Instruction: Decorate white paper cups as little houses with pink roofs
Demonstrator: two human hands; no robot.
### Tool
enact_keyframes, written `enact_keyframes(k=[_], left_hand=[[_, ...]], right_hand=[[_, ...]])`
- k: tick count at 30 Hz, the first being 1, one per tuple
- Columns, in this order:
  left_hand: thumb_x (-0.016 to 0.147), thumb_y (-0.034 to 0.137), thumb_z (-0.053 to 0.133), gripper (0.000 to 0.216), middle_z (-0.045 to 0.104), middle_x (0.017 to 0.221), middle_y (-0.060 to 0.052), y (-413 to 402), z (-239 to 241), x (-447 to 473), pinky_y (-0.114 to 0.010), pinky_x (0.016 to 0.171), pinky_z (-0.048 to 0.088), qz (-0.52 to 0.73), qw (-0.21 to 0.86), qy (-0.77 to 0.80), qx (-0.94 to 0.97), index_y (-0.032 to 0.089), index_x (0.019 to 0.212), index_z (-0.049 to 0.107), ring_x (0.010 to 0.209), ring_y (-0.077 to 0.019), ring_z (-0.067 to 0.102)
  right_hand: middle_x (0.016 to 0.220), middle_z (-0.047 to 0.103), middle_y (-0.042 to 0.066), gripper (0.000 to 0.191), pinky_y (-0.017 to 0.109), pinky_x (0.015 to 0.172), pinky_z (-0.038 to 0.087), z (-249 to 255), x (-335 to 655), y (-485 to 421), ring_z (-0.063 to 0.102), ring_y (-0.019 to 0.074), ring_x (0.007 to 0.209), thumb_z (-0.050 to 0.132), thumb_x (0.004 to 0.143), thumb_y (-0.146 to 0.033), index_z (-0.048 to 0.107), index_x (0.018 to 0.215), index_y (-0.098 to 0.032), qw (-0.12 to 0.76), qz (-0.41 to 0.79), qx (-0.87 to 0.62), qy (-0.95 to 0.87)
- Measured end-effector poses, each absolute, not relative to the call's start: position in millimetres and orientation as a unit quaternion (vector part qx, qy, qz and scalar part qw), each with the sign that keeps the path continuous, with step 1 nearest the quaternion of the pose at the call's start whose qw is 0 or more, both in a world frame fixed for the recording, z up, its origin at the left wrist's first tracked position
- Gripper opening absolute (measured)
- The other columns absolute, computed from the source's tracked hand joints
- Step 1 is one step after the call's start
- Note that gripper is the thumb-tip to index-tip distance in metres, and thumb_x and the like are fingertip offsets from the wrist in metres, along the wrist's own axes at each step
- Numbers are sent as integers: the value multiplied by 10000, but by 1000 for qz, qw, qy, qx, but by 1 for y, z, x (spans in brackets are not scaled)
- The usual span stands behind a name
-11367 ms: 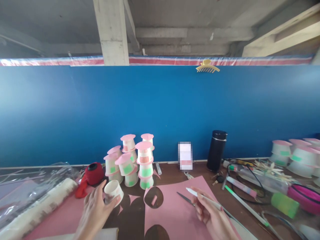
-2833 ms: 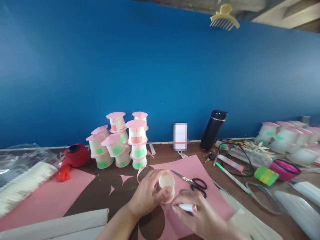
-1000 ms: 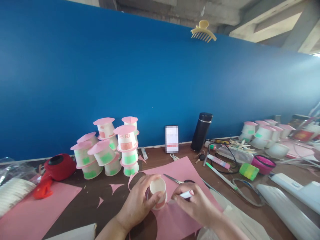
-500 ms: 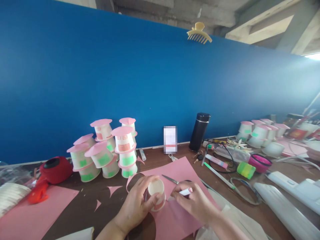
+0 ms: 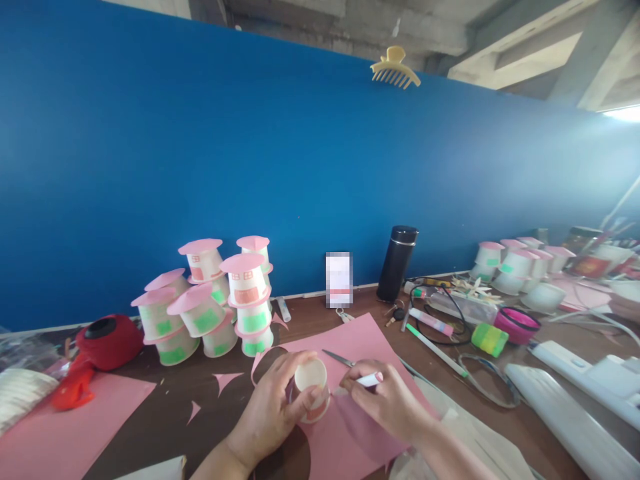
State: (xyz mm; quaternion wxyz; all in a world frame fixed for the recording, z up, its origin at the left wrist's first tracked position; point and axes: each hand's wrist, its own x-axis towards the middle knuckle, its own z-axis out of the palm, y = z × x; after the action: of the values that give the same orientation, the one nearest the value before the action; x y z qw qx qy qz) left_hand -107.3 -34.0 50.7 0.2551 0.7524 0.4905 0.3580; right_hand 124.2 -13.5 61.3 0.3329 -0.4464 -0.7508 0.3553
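My left hand (image 5: 274, 400) is closed around a white paper cup (image 5: 311, 377), its thumb across the side and the cup's round end facing up. Red colouring shows low on the cup's wall. In my right hand (image 5: 383, 400) is a marker pen (image 5: 369, 380) with a white barrel and a reddish end; its tip points toward the cup, and whether it touches cannot be made out. Both hands are over a sheet of pink paper (image 5: 363, 333). Scissors (image 5: 339, 358) lie on that sheet, their handles partly hidden behind my right hand.
Stacked paper-cup towers with pink roofs (image 5: 250, 287) stand at the left, near a red round object (image 5: 109, 343). A black bottle (image 5: 397, 263) and a blurred-out phone-like screen (image 5: 339, 280) are by the blue partition (image 5: 300, 147). Pens, cables, a white power strip (image 5: 575, 413) and more cups crowd the right.
The whole view has shifted very slightly. Both hands keep nearly the same pose, with the cup and the marker pen still held.
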Motion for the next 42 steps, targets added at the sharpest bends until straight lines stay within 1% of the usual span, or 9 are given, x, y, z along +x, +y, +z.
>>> enact_keyframes(k=[6, 13, 19, 25, 33, 42], left_hand=[[868, 470, 561, 432, 621, 1208, -79, -33, 51, -108, -389, 1014, 418, 356, 257, 491, 753, 263, 1247, 540, 1162, -249, 545], [873, 459, 558, 435, 612, 1232, -82, -34, 51, -108, -396, 1010, 420, 360, 263, 488, 750, 270, 1263, 527, 1156, -250, 546], [866, 446, 571, 429, 616, 1218, -85, -35, 49, -108, -387, 1004, 434, 365, 253, 483, 755, 266, 1254, 533, 1151, -249, 557], [857, 441, 582, 430, 617, 1242, -93, -35, 48, -108, -401, 1008, 442, 371, 245, 488, 751, 267, 1249, 547, 1165, -263, 560], [862, 440, 576, 435, 610, 1258, -101, -34, 47, -108, -399, 1012, 439, 371, 245, 485, 753, 259, 1256, 544, 1174, -261, 555], [870, 439, 566, 431, 613, 1256, -89, -36, 50, -107, -371, 983, 460, 370, 243, 483, 755, 265, 1264, 540, 1152, -250, 571]], right_hand=[[802, 740, 13, 173, 256, 728, 476, 58, 125, -13, 671, 178, 775, 579, 861, -218, 729, 775, -217, 339, 370, -445, -741], [815, 744, 9, 160, 258, 738, 480, 58, 124, -11, 677, 183, 795, 588, 856, -236, 725, 776, -224, 341, 378, -455, -730], [798, 734, 19, 176, 262, 720, 484, 58, 123, -9, 666, 184, 762, 576, 856, -243, 727, 775, -207, 349, 375, -455, -729], [761, 724, 21, 205, 255, 663, 474, 52, 122, -7, 648, 181, 714, 566, 862, -271, 735, 772, -199, 354, 373, -462, -723], [819, 754, 19, 176, 259, 745, 487, 51, 119, -6, 683, 197, 796, 590, 857, -272, 745, 803, -210, 364, 382, -456, -717], [821, 763, 11, 175, 267, 767, 487, 49, 114, -2, 690, 199, 806, 607, 850, -299, 753, 791, -224, 377, 376, -465, -707]])
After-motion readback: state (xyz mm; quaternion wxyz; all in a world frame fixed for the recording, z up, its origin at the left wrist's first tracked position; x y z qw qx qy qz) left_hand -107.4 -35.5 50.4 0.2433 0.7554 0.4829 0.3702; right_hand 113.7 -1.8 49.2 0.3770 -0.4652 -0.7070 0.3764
